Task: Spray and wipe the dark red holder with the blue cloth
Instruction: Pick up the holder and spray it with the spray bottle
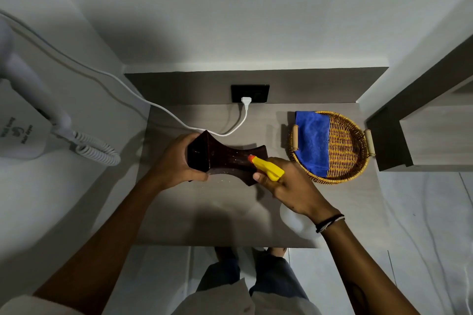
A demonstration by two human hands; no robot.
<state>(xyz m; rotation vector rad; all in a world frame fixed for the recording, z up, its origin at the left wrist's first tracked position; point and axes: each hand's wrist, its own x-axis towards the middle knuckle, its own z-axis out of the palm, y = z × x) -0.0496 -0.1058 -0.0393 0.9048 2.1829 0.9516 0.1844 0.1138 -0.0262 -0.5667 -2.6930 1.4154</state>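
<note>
The dark red holder [225, 158] lies on its side over the grey counter, waisted in the middle and flared at both ends. My left hand [176, 163] grips its left end. My right hand [289, 186] holds a spray bottle with a yellow head [268, 167] and an orange nozzle pointed at the holder's right part; the pale bottle body [294, 220] shows under my wrist. Fine droplets speckle the holder and the counter below it. The blue cloth [313, 143] lies draped in a wicker basket [350, 146] to the right.
A white cord runs from a plug in a black wall socket [250, 93] across the counter behind the holder. A white wall-mounted hair dryer [30, 110] with a coiled cord hangs at left. A shelf unit [422, 135] stands at right. The counter's front edge [217, 245] is near my body.
</note>
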